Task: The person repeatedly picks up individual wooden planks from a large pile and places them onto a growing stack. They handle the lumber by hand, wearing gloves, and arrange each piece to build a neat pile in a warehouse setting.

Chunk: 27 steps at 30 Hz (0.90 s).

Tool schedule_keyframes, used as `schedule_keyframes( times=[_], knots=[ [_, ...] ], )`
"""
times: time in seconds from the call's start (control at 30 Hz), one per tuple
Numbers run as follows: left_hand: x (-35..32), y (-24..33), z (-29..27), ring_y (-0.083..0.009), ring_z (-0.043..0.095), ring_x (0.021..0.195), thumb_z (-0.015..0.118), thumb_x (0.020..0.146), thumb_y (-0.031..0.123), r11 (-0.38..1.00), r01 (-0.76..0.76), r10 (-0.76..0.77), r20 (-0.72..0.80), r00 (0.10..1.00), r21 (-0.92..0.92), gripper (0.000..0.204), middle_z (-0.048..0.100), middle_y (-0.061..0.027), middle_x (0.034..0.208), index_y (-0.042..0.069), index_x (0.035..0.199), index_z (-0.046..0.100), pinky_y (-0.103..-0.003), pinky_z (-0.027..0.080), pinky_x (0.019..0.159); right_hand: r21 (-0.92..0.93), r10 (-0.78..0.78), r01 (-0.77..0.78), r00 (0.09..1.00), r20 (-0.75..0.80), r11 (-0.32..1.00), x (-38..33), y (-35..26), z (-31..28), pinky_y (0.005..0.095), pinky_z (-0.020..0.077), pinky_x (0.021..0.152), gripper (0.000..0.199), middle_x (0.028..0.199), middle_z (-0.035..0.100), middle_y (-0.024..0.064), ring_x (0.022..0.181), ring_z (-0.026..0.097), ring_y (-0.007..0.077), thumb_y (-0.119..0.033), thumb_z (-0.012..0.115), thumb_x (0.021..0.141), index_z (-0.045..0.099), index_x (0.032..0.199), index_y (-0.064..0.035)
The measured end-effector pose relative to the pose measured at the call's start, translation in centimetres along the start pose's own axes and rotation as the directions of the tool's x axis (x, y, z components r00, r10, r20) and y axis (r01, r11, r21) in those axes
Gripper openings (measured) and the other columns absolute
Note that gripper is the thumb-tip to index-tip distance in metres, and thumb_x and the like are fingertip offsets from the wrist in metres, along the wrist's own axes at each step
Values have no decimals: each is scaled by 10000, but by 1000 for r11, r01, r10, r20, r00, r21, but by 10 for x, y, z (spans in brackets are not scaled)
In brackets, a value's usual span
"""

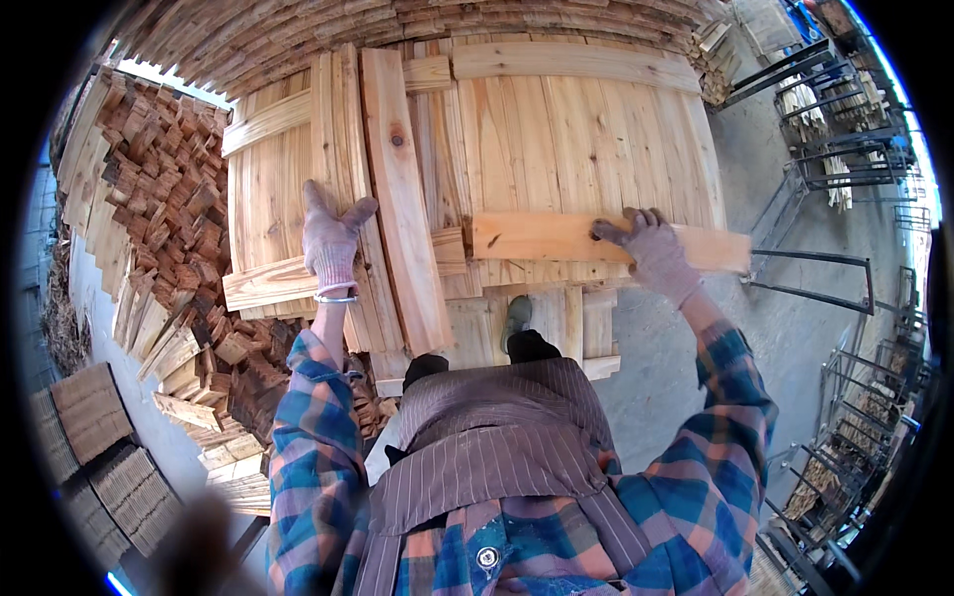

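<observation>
My gloved left hand [333,233] lies with thumb and fingers spread on narrow upright planks [343,129] at the left of the wooden panels. With the glove's fingers over its upper edge, my right hand [658,253] grips a short wooden board [547,236]. That board lies crosswise over the lower part of the right plank panel [571,144], its right end jutting past the panel's side. Between my hands a loose knotted plank [396,159] leans at a slight slant. A fixed-looking crosspiece [576,62] spans the panel's far edge.
Short wood pieces [169,169] are heaped at the left. Stacked boards [397,25] stand along the far side. Black metal racks [815,278] line the right, beside grey floor [666,343]. More planks [472,333] lie low by my feet.
</observation>
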State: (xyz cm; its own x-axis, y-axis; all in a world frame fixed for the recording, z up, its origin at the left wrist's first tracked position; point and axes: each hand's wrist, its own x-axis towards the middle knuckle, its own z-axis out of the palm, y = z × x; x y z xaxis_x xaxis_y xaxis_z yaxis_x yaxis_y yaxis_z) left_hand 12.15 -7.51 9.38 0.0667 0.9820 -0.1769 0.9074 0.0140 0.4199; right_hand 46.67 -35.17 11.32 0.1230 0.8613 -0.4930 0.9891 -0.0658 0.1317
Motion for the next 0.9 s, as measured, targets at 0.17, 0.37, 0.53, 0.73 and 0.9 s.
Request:
schedule_keyframes(
  times=[0.17, 0.37, 0.53, 0.73, 0.9],
  knots=[
    [10, -24, 7, -420, 557, 1171, 795, 673, 564, 997, -66, 63, -76, 995, -39, 1116, 551, -296, 1274, 77, 1507, 237, -464, 475, 932, 5, -42, 41, 995, 86, 999, 13, -1, 9, 439, 396, 1019, 853, 1257, 499, 215, 1161, 507, 380, -56, 642, 754, 303, 1483, -339],
    [-2, -7, -1, -414, 653, 877, 789, 708, 517, 981, -61, 58, -21, 998, -185, 1055, 635, -299, 1076, 9, 1480, 279, -480, 502, 721, 85, -75, 83, 992, -99, 993, 16, -5, 17, 441, 437, 921, 740, 1126, 553, 175, 1070, 561, 352, -51, 601, 789, 382, 1442, -321],
    [8, -24, 11, -411, 616, 1045, 763, 753, 482, 971, -163, 152, -70, 986, -177, 985, 602, -333, 1154, -72, 1436, 320, -445, 478, 853, 32, -141, 150, 969, -203, 988, 17, -6, 29, 416, 459, 825, 565, 1024, 586, 173, 977, 599, 339, -158, 531, 865, 428, 1406, -284],
    [14, -31, 18, -320, 383, 1370, 762, 792, 418, 955, -244, 230, -95, 968, -171, 974, 361, -249, 1480, -36, 1480, 244, -336, 336, 1090, -22, -122, 121, 959, -257, 992, 11, -5, 55, 409, 465, 805, 555, 1020, 588, 148, 962, 606, 321, -168, 522, 884, 414, 1405, -325],
    [20, -43, 25, -315, 550, 1217, 774, 783, 416, 939, -300, 274, -166, 947, -166, 986, 373, -250, 1476, -20, 1487, 239, -342, 441, 989, -40, -93, 87, 973, -209, 995, 15, 10, 23, 422, 469, 826, 545, 1030, 589, 137, 975, 602, 324, -148, 512, 888, 427, 1398, -319]
  ],
)
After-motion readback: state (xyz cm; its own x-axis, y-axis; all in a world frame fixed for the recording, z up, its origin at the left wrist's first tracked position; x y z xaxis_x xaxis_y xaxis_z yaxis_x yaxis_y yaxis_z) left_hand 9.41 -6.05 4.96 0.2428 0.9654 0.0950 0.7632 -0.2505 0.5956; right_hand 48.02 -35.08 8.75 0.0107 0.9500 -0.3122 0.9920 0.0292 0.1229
